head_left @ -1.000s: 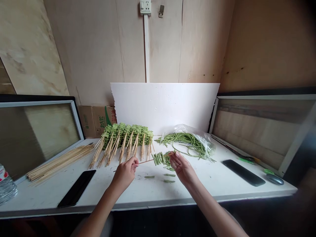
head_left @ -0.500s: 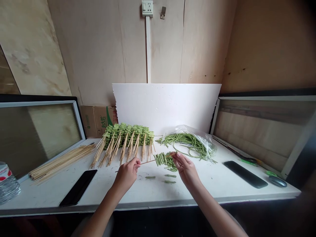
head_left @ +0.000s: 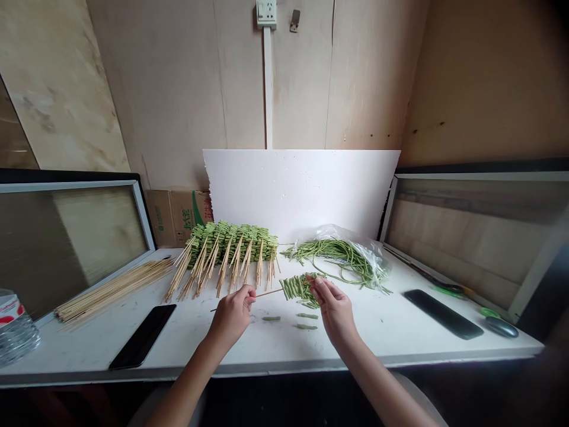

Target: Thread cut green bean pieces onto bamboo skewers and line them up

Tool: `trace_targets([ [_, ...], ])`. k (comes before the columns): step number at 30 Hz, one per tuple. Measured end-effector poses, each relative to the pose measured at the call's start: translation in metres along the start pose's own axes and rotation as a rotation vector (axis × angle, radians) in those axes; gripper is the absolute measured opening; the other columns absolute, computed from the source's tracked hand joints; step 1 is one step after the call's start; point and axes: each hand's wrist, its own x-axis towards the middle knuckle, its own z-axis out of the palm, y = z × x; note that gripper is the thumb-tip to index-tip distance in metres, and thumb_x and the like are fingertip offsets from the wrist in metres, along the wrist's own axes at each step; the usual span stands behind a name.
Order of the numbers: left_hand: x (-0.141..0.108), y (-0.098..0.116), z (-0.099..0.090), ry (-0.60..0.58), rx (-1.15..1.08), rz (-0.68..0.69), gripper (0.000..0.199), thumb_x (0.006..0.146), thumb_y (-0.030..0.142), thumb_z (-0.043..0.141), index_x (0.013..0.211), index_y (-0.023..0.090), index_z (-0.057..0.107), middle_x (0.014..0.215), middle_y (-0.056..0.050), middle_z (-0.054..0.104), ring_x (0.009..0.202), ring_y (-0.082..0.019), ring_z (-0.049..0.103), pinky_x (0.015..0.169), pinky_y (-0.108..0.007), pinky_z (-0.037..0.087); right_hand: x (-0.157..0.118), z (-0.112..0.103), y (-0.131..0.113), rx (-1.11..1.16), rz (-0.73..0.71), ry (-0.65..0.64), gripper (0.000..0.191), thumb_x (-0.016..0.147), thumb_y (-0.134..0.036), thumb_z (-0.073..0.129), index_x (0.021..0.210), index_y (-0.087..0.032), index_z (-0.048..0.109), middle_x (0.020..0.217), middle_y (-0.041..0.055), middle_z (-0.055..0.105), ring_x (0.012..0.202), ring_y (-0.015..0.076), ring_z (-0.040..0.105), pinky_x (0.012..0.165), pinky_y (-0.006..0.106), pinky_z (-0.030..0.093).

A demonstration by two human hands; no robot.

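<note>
My left hand (head_left: 234,313) is closed around a thin wooden skewer (head_left: 269,292), near its blunt end. Cut pieces of green bean (head_left: 293,288) are threaded side by side along the skewer's other half. At that far end, the fingertips of my right hand (head_left: 331,302) pinch together around a bean piece, mostly covered by the fingers. Behind and below the skewer lies a small heap of cut bean pieces (head_left: 312,303), partly hidden by my right hand. A few single pieces (head_left: 306,327) rest on the white table closer to me.
Stacked bean skewers (head_left: 231,246) stand at the back left, beside a bundle of bare skewers (head_left: 115,290). Long beans (head_left: 342,255) spill from a plastic bag at the back. A phone (head_left: 143,336), a bottle (head_left: 16,326), a black slab (head_left: 442,313) and a mouse (head_left: 501,327) lie around.
My right hand has moved slightly along the skewer, and the threaded row looks a little longer at its tip. My left hand keeps its hold; the view has shifted slightly.
</note>
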Motion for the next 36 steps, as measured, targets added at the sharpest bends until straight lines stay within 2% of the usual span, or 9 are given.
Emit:
trace_targets([
  [8, 0.0, 0.005, 0.006, -0.019, -0.077, 0.0, 0.02, 0.096, 0.013, 0.043, 0.088, 0.023, 0.058, 0.063, 0.002, 0.06, 0.061, -0.017, 0.062, 0.062, -0.024, 0.042, -0.01, 0.004, 0.021, -0.107, 0.038, -0.009, 0.039, 0.068, -0.048, 0.091, 0.094, -0.02, 0.083, 0.106, 0.0099, 0.08, 0.109, 0.0321, 0.071, 0.1, 0.045, 0.056],
  [12, 0.003, -0.001, 0.004, 0.032, -0.072, -0.04, 0.018, 0.098, 0.019, 0.042, 0.092, 0.023, 0.059, 0.065, 0.001, 0.061, 0.063, -0.018, 0.061, 0.064, -0.026, 0.042, 0.003, -0.005, 0.009, -0.21, 0.022, -0.176, 0.05, 0.077, -0.054, 0.083, 0.117, -0.024, 0.079, 0.119, 0.0109, 0.077, 0.115, 0.0323, 0.069, 0.097, 0.047, 0.057],
  [15, 0.005, -0.009, 0.001, 0.057, -0.065, -0.084, 0.018, 0.097, 0.018, 0.042, 0.092, 0.023, 0.059, 0.067, 0.001, 0.063, 0.066, -0.019, 0.063, 0.066, -0.026, 0.043, 0.017, -0.022, -0.003, -0.644, -0.1, -0.376, 0.04, 0.088, -0.057, 0.071, 0.107, -0.024, 0.082, 0.111, 0.0119, 0.078, 0.109, 0.0334, 0.069, 0.09, 0.049, 0.057],
  [19, 0.006, -0.016, 0.001, 0.032, -0.072, -0.115, 0.019, 0.095, 0.016, 0.042, 0.091, 0.023, 0.059, 0.07, -0.001, 0.065, 0.072, -0.02, 0.067, 0.065, -0.026, 0.043, 0.026, -0.044, -0.002, -1.328, -0.32, -0.481, 0.017, 0.084, -0.041, 0.077, 0.082, -0.026, 0.084, 0.088, 0.0109, 0.079, 0.098, 0.0362, 0.064, 0.082, 0.049, 0.052],
  [23, 0.005, -0.014, 0.001, 0.015, -0.075, -0.119, 0.02, 0.096, 0.02, 0.04, 0.092, 0.023, 0.059, 0.069, 0.0, 0.065, 0.069, -0.02, 0.065, 0.066, -0.027, 0.044, 0.021, -0.047, 0.009, -1.511, -0.366, -0.522, 0.009, 0.082, -0.024, 0.076, 0.074, -0.025, 0.082, 0.083, 0.0109, 0.077, 0.095, 0.0347, 0.063, 0.077, 0.043, 0.051],
  [27, 0.005, -0.012, 0.002, 0.009, -0.086, -0.114, 0.021, 0.098, 0.024, 0.04, 0.092, 0.023, 0.059, 0.068, 0.0, 0.064, 0.065, -0.019, 0.062, 0.065, -0.027, 0.044, 0.024, -0.045, 0.008, -1.369, -0.311, -0.464, 0.011, 0.083, -0.03, 0.075, 0.077, -0.024, 0.081, 0.085, 0.0111, 0.078, 0.093, 0.0339, 0.067, 0.077, 0.045, 0.052],
  [30, 0.006, -0.012, 0.002, 0.015, -0.104, -0.099, 0.021, 0.098, 0.026, 0.039, 0.092, 0.023, 0.059, 0.068, 0.0, 0.062, 0.063, -0.019, 0.061, 0.066, -0.027, 0.044, 0.034, -0.047, 0.0, -0.997, -0.116, -0.381, 0.026, 0.083, -0.047, 0.076, 0.088, -0.022, 0.082, 0.091, 0.0111, 0.08, 0.087, 0.0306, 0.072, 0.077, 0.043, 0.056],
  [32, 0.006, -0.012, 0.002, 0.025, -0.113, -0.095, 0.021, 0.099, 0.027, 0.04, 0.092, 0.023, 0.059, 0.067, 0.0, 0.062, 0.063, -0.018, 0.06, 0.066, -0.028, 0.044, 0.039, -0.047, -0.006, -0.693, 0.025, -0.324, 0.039, 0.078, -0.055, 0.08, 0.097, -0.021, 0.081, 0.098, 0.0107, 0.081, 0.094, 0.0301, 0.074, 0.082, 0.042, 0.057],
  [36, 0.004, -0.009, 0.002, 0.02, -0.108, -0.074, 0.022, 0.099, 0.026, 0.039, 0.091, 0.023, 0.059, 0.066, 0.001, 0.061, 0.062, -0.018, 0.06, 0.066, -0.027, 0.044, 0.039, -0.042, -0.015, -0.235, 0.122, -0.214, 0.043, 0.072, -0.057, 0.086, 0.099, -0.024, 0.08, 0.104, 0.0077, 0.08, 0.109, 0.0293, 0.072, 0.096, 0.04, 0.057],
])
